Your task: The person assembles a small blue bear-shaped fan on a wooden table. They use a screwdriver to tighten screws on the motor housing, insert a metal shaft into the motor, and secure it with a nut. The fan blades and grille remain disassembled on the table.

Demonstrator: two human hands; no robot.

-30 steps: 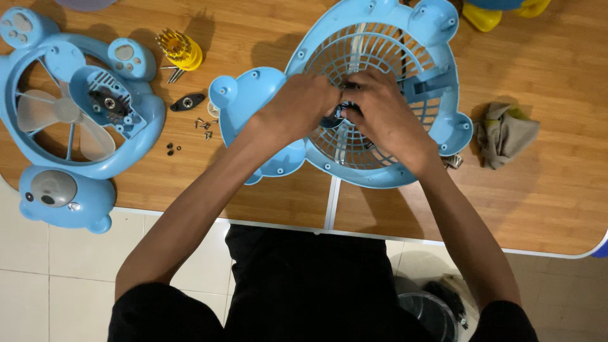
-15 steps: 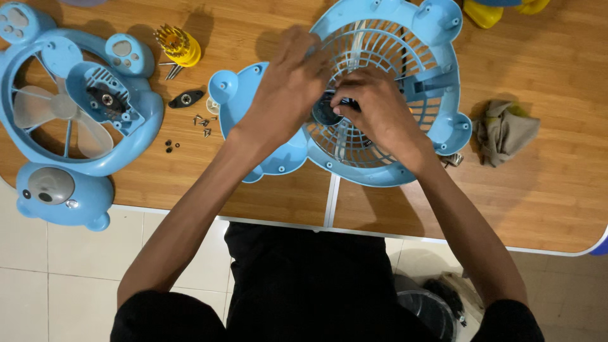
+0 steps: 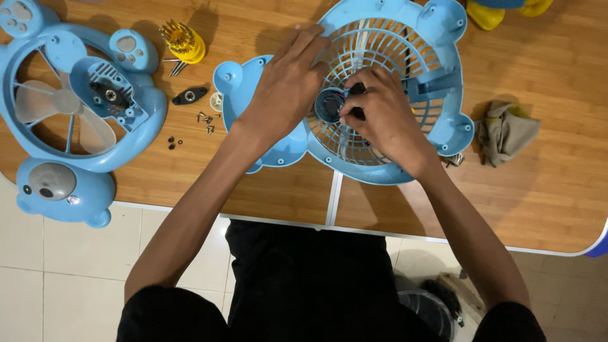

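— Two hands on the grille [image 3: 386, 47], mid-table [image 3: 266, 183]. See the grip?

— The left hand [image 3: 288, 82] lies flat and open on the grille's left rim, pressing, gripping nothing. The right hand [image 3: 380, 117] is pinched shut on a small dark tool [image 3: 356, 95], its tip at the black hub [image 3: 329, 106] in the grille's centre.

— Sturdy, that grille?

— I'd say light, stiff plastic with thin, snappable ribs; best held by the thick rim. Left of the grille lie loose screws [image 3: 206, 120], a yellow bit holder [image 3: 182, 43] and another fan [image 3: 69, 107]; right of it, a rag [image 3: 503, 132].
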